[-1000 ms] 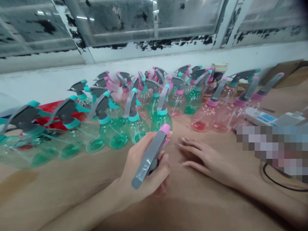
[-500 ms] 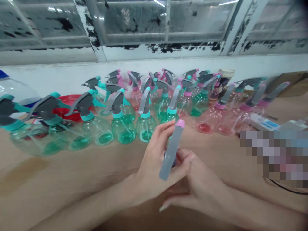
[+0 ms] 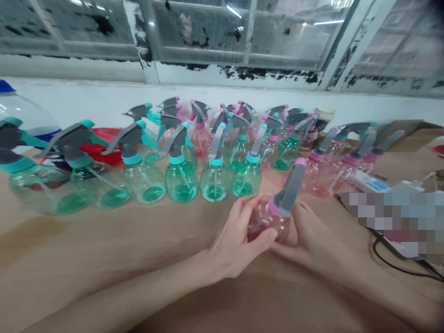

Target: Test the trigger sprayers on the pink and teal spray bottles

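Note:
A pink spray bottle point(image 3: 265, 217) with a grey trigger head and pink collar is between my hands, low over the front of the table, its head leaning right. My left hand point(image 3: 243, 236) wraps its left side, thumb across the front. Against its right side curves my right hand point(image 3: 308, 231), partly hidden behind the bottle. Just beyond, green spray bottles point(image 3: 182, 185) with turquoise collars stand in a row. To the right, several pink spray bottles point(image 3: 314, 169) stand close behind my right hand.
More spray bottles crowd the back by the white wall point(image 3: 104, 99). A large clear jug point(image 3: 24, 111) with a blue cap stands far left, near a red bag point(image 3: 107, 148). On the right lie a cardboard box point(image 3: 398, 134), a white box-like item point(image 3: 373, 182) and a black cable point(image 3: 385, 254).
The pink bottle has moved right and away from me, so its body now shows below the head. Both hands moved with it, and my right hand has shifted to its right side.

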`<state>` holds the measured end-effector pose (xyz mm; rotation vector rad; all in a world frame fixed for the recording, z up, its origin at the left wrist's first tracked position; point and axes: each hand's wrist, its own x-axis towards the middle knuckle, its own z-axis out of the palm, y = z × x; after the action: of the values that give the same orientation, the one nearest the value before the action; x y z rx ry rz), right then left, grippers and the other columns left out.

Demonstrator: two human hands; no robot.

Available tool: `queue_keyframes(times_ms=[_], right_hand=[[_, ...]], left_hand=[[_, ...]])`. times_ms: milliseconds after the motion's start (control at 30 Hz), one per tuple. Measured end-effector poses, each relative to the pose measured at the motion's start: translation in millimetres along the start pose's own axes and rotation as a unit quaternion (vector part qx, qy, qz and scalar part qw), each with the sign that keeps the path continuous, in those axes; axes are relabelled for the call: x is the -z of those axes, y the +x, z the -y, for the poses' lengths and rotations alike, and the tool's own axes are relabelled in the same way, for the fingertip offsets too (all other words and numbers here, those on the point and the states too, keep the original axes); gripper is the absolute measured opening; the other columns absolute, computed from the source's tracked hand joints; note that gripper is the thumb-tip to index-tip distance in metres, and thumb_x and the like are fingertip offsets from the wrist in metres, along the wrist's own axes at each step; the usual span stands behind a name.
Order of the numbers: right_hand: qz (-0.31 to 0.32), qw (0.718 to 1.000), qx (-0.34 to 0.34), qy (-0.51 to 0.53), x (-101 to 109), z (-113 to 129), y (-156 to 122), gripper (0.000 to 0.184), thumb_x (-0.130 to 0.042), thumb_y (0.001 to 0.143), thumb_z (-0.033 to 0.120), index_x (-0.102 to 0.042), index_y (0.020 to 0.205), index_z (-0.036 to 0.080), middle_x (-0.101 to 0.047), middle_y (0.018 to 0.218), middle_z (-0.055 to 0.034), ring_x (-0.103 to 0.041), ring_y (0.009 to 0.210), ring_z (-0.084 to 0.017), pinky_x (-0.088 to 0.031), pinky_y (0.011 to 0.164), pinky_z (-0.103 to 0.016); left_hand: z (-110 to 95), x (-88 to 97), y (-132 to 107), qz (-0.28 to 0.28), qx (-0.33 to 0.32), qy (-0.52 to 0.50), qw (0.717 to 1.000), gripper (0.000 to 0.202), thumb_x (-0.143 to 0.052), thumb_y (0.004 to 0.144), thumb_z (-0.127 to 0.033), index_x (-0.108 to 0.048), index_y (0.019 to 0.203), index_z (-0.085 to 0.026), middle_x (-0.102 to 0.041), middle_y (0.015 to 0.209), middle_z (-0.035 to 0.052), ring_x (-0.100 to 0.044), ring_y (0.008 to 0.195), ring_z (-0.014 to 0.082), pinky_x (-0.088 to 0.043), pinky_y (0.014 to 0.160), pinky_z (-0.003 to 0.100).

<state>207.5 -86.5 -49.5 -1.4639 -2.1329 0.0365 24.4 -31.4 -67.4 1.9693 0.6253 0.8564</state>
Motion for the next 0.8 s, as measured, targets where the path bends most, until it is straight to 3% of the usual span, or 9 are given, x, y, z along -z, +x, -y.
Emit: queue_keyframes(times_ms=[133, 300, 533, 800], right_hand=[[-0.007, 0.997, -0.08, 0.005, 12, -29, -1, 0.065, -0.065, 0.078, 0.061, -0.043, 0.126, 0.023, -0.064, 0.115, -0.0126, -0.061, 0.107, -0.035, -0.054, 0.082, -0.046], [-0.002, 0.991, -0.123, -0.048, 27, -55, 11, 0.075, -0.066, 0.071, 0.068, -0.046, 0.126, 0.021, -0.066, 0.104, -0.0133, -0.065, 0.093, -0.037, -0.053, 0.072, -0.049], [-0.035, 0.991, -0.088, -0.093, 26, -85, 30, 0.054, -0.066, 0.073, 0.063, -0.052, 0.103, 0.021, -0.062, 0.099, -0.0149, -0.06, 0.097, -0.039, -0.05, 0.076, -0.051], [-0.053, 0.99, -0.091, -0.089, 18, -88, 48, 0.048, -0.07, 0.074, 0.05, -0.051, 0.105, 0.019, -0.064, 0.103, -0.0147, -0.061, 0.097, -0.036, -0.049, 0.075, -0.045]], left_hand=[[8, -6.1, -6, 0.01, 0.045, 0.07, 0.996, 0.057, -0.045, 0.097, -0.044, -0.032, 0.145, -0.018, -0.036, 0.148, 0.0166, -0.035, 0.139, 0.0288, -0.03, 0.116, 0.053], [21, -9.4, -10, 0.053, 0.063, 0.22, 0.972, 0.056, -0.047, 0.095, -0.031, -0.03, 0.146, -0.015, -0.038, 0.147, 0.0181, -0.038, 0.138, 0.0288, -0.036, 0.113, 0.053], [26, -17.2, -8, 0.101, -0.016, 0.379, 0.92, 0.043, -0.05, 0.09, -0.02, -0.051, 0.132, -0.008, -0.048, 0.142, 0.0213, -0.042, 0.135, 0.0351, -0.041, 0.109, 0.055], [20, -16.1, -6, 0.112, -0.041, 0.431, 0.894, 0.04, -0.05, 0.089, -0.018, -0.057, 0.128, -0.011, -0.052, 0.142, 0.02, -0.047, 0.133, 0.0348, -0.047, 0.104, 0.055]])
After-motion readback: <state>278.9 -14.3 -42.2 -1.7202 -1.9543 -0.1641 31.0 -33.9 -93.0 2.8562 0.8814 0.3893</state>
